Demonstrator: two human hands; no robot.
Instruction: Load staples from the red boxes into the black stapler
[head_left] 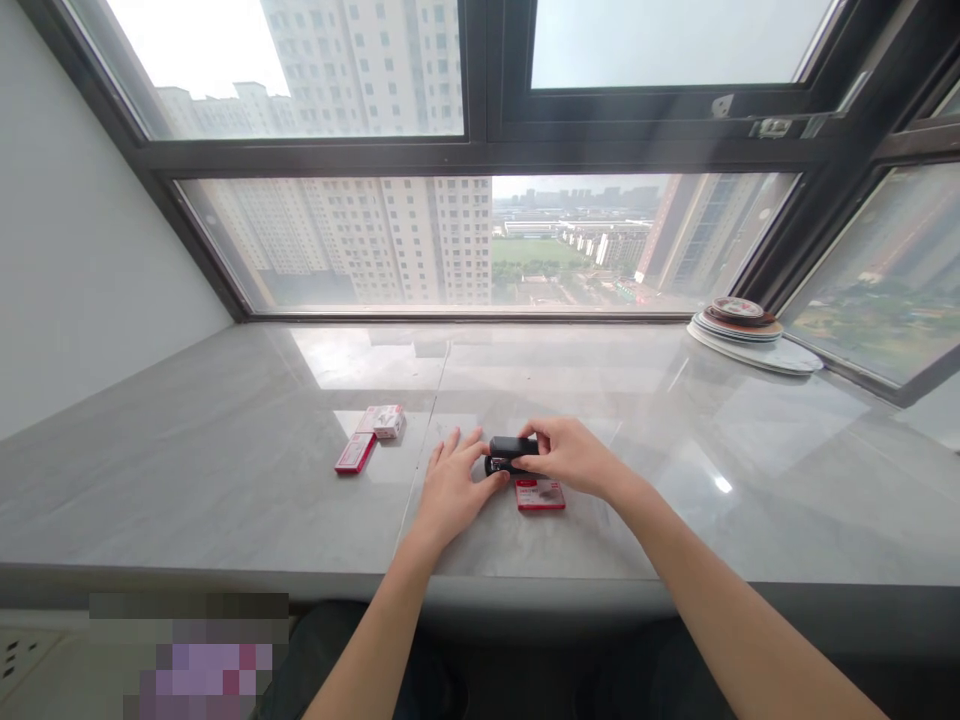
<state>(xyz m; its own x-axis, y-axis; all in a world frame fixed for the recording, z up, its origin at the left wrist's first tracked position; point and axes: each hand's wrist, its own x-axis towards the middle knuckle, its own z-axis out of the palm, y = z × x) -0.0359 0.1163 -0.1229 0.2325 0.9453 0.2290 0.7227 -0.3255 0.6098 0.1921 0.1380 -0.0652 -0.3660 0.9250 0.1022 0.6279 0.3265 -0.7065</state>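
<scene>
We are leaning over a pale grey marbled ledge [247, 505], and both our hands are working close together near its front middle, where what looks like a black stapler [512, 446] is sitting between them. Our right hand [574, 456] is grasping it from the right, the thumb and fingers closing on its right part, while its left end is pointing toward our left hand [454, 484]. That left hand is lying with its fingers loosely fanned over the ledge, its index finger and thumb reaching the stapler's left end; whether they are pressing on it or just touching it, we cannot tell. The stapler's upper and lower parts are showing a gap at that left end, and our right hand is hiding the other end. Just in front of the stapler, on the side nearer us, a flat red box [540, 497] with a pale label is lying on the ledge. Beyond our left hand, farther to the left, a small white box [388, 421] is standing near a slim red box [355, 453]. Well apart, in the far right corner, a stack of plates [731, 325] is resting beside the dark window frame [480, 157]
</scene>
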